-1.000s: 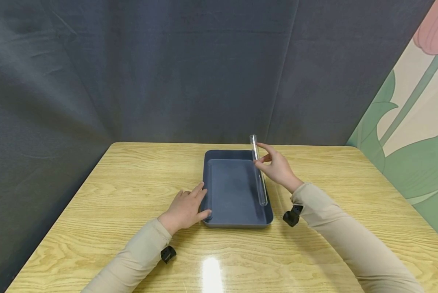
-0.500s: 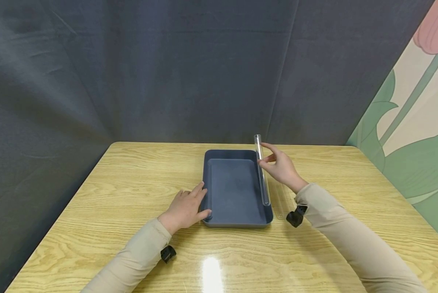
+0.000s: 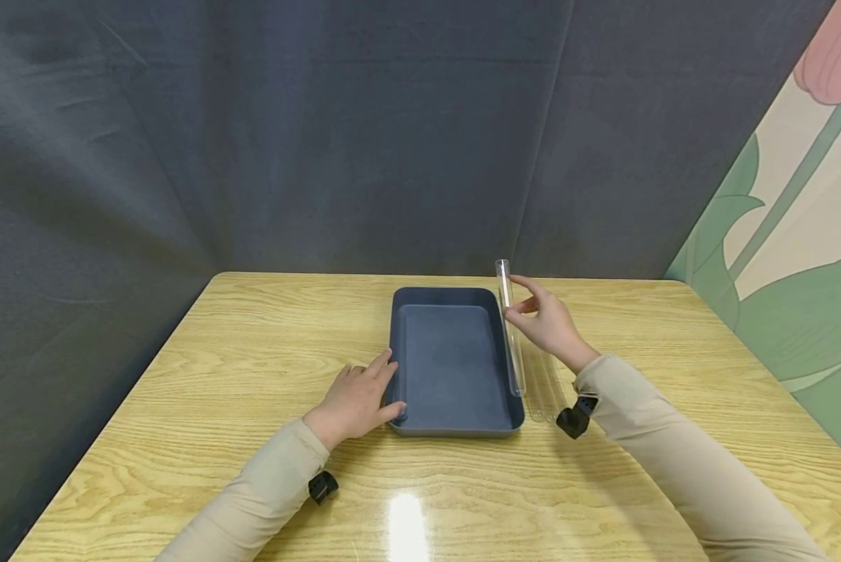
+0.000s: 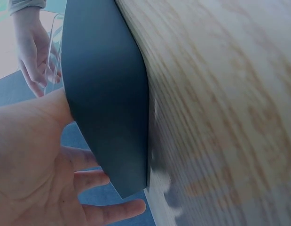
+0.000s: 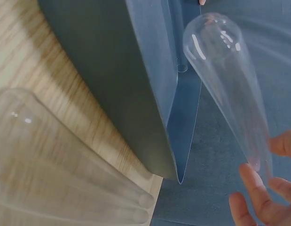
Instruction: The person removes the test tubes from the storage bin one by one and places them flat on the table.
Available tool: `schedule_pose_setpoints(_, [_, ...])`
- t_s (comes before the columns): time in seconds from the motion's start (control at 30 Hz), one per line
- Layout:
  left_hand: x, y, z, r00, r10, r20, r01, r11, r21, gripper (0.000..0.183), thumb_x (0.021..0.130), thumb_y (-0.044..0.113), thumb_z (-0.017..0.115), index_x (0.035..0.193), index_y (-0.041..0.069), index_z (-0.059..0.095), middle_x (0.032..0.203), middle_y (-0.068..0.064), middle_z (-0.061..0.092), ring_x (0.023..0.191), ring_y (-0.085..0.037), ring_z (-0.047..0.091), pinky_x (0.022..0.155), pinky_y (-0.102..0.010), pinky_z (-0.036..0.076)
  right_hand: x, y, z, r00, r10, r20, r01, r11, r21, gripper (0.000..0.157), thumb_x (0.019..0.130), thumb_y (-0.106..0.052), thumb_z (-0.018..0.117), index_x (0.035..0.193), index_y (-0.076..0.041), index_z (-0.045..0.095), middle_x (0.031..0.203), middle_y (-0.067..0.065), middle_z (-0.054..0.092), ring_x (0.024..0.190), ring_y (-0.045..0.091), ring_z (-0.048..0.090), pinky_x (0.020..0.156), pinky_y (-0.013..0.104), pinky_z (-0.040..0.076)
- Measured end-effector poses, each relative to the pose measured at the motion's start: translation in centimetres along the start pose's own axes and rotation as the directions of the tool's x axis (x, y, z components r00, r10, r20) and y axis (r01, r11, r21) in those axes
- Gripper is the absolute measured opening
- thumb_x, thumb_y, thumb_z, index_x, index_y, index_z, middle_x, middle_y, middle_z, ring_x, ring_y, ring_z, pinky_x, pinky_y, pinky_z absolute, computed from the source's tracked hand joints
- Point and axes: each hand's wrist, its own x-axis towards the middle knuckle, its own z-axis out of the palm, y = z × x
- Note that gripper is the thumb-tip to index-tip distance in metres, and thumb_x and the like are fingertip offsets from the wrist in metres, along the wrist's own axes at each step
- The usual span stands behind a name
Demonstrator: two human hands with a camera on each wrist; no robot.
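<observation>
A clear test tube [image 3: 511, 343] is pinched near its upper part between the thumb and fingers of my right hand [image 3: 548, 328]. It slants above the right rim of a dark blue-grey tray [image 3: 455, 367], its rounded end toward me, as the right wrist view shows. My left hand [image 3: 353, 400] rests at the tray's left side with fingers spread over the rim. Another clear tube [image 5: 180, 42] lies inside the tray along its left wall; in the head view only its end by my left thumb shows plainly.
To the right of the tray, clear tubes [image 5: 65, 160] lie side by side on the wood-grain table [image 3: 279, 336], faint in the head view. A dark curtain [image 3: 392, 140] hangs behind the table, and a flower-patterned panel [image 3: 800, 234] stands at the right.
My right hand has moved to the right with the test tube, from over the tray's inside to above its right rim. The left hand and the tray have stayed put.
</observation>
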Motion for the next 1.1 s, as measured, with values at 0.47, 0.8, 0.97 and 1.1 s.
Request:
schedule_pose_setpoints(0.47, [0.0, 0.0, 0.0, 1.0, -0.002, 0.005, 0.002, 1.0, -0.01, 0.065, 0.093, 0.044, 0.051, 0.143, 0.005, 0.036, 0.155, -0.012, 0.024, 0.123, -0.042, 0.047, 0.109, -0.055, 0.03, -0.6, 0.5, -0.4, 1.0, 0.009, 0.006, -0.01, 1.0, 0.009, 0.057, 0.089, -0.015, 0.059, 0.141, -0.006, 0.038, 0.097, 0.024, 0.068, 0.09, 0.034, 0.065, 0.07, 0.03, 0.048])
schedule_pose_setpoints(0.8, [-0.1, 0.1, 0.0, 1.0, -0.011, 0.008, 0.012, 1.0, -0.018, 0.066, 0.093, 0.045, 0.051, 0.144, 0.005, 0.036, 0.155, -0.012, 0.023, 0.124, -0.042, 0.046, 0.11, -0.055, 0.028, -0.7, 0.9, -0.5, 1.0, -0.003, -0.001, 0.003, 1.0, 0.01, 0.057, 0.089, -0.013, 0.059, 0.141, -0.005, 0.038, 0.096, 0.025, 0.068, 0.088, 0.035, 0.066, 0.069, 0.03, 0.047])
schedule_pose_setpoints(0.97, [-0.1, 0.1, 0.0, 1.0, -0.007, 0.006, 0.007, 1.0, -0.013, 0.066, 0.093, 0.045, 0.051, 0.143, 0.005, 0.036, 0.155, -0.012, 0.024, 0.123, -0.042, 0.047, 0.11, -0.055, 0.029, -0.7, 1.4, -0.6, 1.0, -0.009, -0.008, 0.009, 1.0, 0.02, 0.057, 0.088, -0.011, 0.059, 0.141, -0.005, 0.038, 0.096, 0.025, 0.068, 0.088, 0.035, 0.066, 0.068, 0.028, 0.048])
schedule_pose_setpoints(1.1, [-0.1, 0.1, 0.0, 1.0, -0.007, 0.007, 0.007, 1.0, -0.012, 0.065, 0.093, 0.044, 0.051, 0.144, 0.005, 0.036, 0.155, -0.012, 0.024, 0.123, -0.042, 0.047, 0.11, -0.054, 0.029, -0.9, 1.7, -0.7, 1.0, -0.015, -0.01, 0.015, 1.0, 0.018, 0.057, 0.088, -0.011, 0.059, 0.141, -0.004, 0.039, 0.095, 0.025, 0.068, 0.088, 0.036, 0.066, 0.066, 0.027, 0.049])
